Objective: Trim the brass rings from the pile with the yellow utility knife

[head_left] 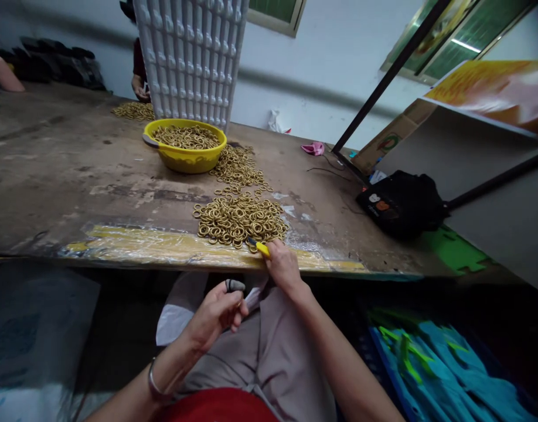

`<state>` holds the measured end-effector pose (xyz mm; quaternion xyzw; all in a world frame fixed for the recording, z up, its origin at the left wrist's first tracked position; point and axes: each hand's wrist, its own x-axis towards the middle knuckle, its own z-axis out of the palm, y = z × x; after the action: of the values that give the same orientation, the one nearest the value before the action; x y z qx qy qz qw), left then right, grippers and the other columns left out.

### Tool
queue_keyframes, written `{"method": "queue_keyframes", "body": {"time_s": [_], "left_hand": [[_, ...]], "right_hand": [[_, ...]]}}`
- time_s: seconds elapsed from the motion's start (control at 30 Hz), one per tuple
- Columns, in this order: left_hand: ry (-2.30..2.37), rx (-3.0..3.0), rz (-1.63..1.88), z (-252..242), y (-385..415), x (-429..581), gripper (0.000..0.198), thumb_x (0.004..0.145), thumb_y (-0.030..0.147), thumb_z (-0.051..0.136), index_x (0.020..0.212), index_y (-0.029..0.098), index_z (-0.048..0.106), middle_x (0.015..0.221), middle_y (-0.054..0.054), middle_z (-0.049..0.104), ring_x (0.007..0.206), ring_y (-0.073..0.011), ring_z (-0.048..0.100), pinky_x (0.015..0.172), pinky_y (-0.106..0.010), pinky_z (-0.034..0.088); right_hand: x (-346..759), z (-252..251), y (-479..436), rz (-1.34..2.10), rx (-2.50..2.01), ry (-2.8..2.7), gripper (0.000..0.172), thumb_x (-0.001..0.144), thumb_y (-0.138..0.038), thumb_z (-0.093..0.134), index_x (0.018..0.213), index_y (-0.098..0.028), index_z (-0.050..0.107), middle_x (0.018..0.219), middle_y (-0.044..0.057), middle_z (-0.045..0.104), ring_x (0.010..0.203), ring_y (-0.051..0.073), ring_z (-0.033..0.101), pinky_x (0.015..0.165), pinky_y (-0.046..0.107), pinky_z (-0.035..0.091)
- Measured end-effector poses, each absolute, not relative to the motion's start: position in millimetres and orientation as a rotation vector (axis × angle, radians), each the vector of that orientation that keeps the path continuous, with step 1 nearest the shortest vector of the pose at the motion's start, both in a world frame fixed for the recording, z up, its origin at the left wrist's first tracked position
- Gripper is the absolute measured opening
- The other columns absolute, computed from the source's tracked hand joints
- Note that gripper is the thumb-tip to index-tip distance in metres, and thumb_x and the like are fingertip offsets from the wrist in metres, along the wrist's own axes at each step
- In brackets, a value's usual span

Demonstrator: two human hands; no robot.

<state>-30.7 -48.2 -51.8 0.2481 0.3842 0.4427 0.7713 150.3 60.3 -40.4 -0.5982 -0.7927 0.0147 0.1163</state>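
Brass-coloured rings (pixel 242 218) lie in a loose pile at the table's front edge. My right hand (pixel 283 262) is closed round a yellow-handled tool (pixel 262 249), whose dark tip touches the near side of the pile. Below the edge, over my lap, my left hand (pixel 222 310) has its fingers curled together, with a grey cover on one fingertip; what it pinches, if anything, is too small to name. Behind the pile, a yellow basin (pixel 187 159) holds many more rings, and others are scattered beside it on the right.
The wooden table (pixel 75 158) has taped film along its front edge. A grey ribbed panel (pixel 192 58) stands behind the basin, partly hiding a person (pixel 140 82) near another ring pile. A black bag (pixel 403 204) lies right; a blue crate (pixel 390 372) holds turquoise pieces below.
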Motion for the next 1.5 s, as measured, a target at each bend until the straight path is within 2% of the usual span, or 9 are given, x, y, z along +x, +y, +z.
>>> {"method": "queue_keyframes", "body": {"time_s": [0.13, 0.23, 0.37, 0.53, 0.77, 1.03, 1.17, 1.27, 1.5], "left_hand": [[0.773, 0.455, 0.955, -53.9, -35.5, -36.4, 0.031, 0.072, 0.04, 0.073, 0.082, 0.013, 0.061, 0.074, -0.007, 0.067, 0.053, -0.0102, 0.055, 0.04, -0.017, 0.037], [0.872, 0.522, 1.011, -49.1, -17.8, -36.6, 0.034, 0.072, 0.042, 0.076, 0.073, 0.014, 0.056, 0.062, 0.0, 0.06, 0.044, -0.0054, 0.046, 0.034, -0.013, 0.027], [0.829, 0.656, 1.015, -32.4, -4.7, -34.4, 0.035, 0.074, 0.045, 0.075, 0.082, 0.017, 0.055, 0.058, 0.003, 0.06, 0.036, -0.003, 0.038, 0.032, -0.012, 0.02], [0.704, 0.696, 0.887, -17.1, -14.9, -33.5, 0.037, 0.075, 0.044, 0.076, 0.088, 0.013, 0.062, 0.065, -0.001, 0.065, 0.037, -0.0021, 0.038, 0.032, -0.013, 0.022], [0.646, 0.64, 0.802, -8.1, -35.6, -31.8, 0.032, 0.072, 0.039, 0.08, 0.08, 0.011, 0.066, 0.069, -0.004, 0.063, 0.045, -0.0041, 0.045, 0.038, -0.015, 0.028], [0.769, 0.788, 0.994, -15.7, -46.3, -23.3, 0.034, 0.07, 0.041, 0.08, 0.078, 0.012, 0.064, 0.058, 0.004, 0.049, 0.047, -0.0047, 0.035, 0.042, -0.017, 0.029], [0.834, 0.923, 0.999, -21.1, -47.8, -23.9, 0.03, 0.077, 0.041, 0.074, 0.078, 0.013, 0.063, 0.056, 0.005, 0.045, 0.048, -0.0055, 0.034, 0.045, -0.018, 0.029], [0.846, 0.978, 0.991, -25.1, -47.5, -25.8, 0.027, 0.082, 0.039, 0.069, 0.077, 0.015, 0.059, 0.057, 0.006, 0.042, 0.05, -0.0057, 0.032, 0.046, -0.019, 0.026], [0.842, 1.039, 0.957, -31.8, -46.4, -28.9, 0.023, 0.087, 0.036, 0.064, 0.078, 0.016, 0.055, 0.059, 0.006, 0.037, 0.052, -0.0074, 0.027, 0.048, -0.021, 0.023]], "right_hand": [[156.6, -35.0, 58.6, 0.097, -1.668, -2.232, 0.017, 0.085, -0.007, 0.05, 0.091, -0.017, 0.063, 0.092, 0.007, 0.06, 0.077, 0.017, 0.054, 0.068, 0.027, 0.037], [158.4, -18.7, 45.2, 0.429, -1.38, -2.059, 0.016, 0.091, -0.019, 0.049, 0.082, -0.019, 0.063, 0.079, 0.003, 0.057, 0.072, 0.016, 0.052, 0.068, 0.027, 0.038], [155.8, 1.8, 21.7, 0.915, -1.112, -1.948, 0.023, 0.092, -0.035, 0.054, 0.077, -0.02, 0.064, 0.07, 0.0, 0.054, 0.067, 0.016, 0.051, 0.065, 0.027, 0.038], [152.6, 10.3, 3.2, 1.115, -1.067, -1.86, 0.025, 0.09, -0.04, 0.058, 0.077, -0.02, 0.066, 0.069, 0.0, 0.054, 0.065, 0.015, 0.049, 0.062, 0.027, 0.038], [147.5, 18.5, -17.7, 1.051, -1.034, -1.874, 0.023, 0.091, -0.03, 0.057, 0.072, -0.019, 0.065, 0.069, 0.0, 0.058, 0.069, 0.015, 0.053, 0.067, 0.026, 0.04], [153.2, -3.1, -48.8, 0.976, -1.273, -1.633, 0.022, 0.092, -0.038, 0.056, 0.091, -0.018, 0.065, 0.074, 0.0, 0.06, 0.064, 0.013, 0.053, 0.059, 0.023, 0.04], [156.3, -6.0, -58.8, 0.804, -1.345, -1.905, 0.013, 0.093, -0.022, 0.05, 0.094, -0.019, 0.063, 0.085, 0.004, 0.066, 0.076, 0.016, 0.06, 0.068, 0.025, 0.043], [156.4, -7.0, -61.7, 0.663, -1.395, -2.053, 0.024, 0.086, -0.007, 0.048, 0.102, -0.018, 0.061, 0.096, 0.007, 0.068, 0.086, 0.019, 0.063, 0.076, 0.027, 0.044], [151.0, -13.8, -61.6, 0.511, -1.485, -2.188, 0.032, 0.078, 0.002, 0.047, 0.099, -0.018, 0.06, 0.09, 0.005, 0.068, 0.083, 0.019, 0.064, 0.071, 0.025, 0.042]]}}
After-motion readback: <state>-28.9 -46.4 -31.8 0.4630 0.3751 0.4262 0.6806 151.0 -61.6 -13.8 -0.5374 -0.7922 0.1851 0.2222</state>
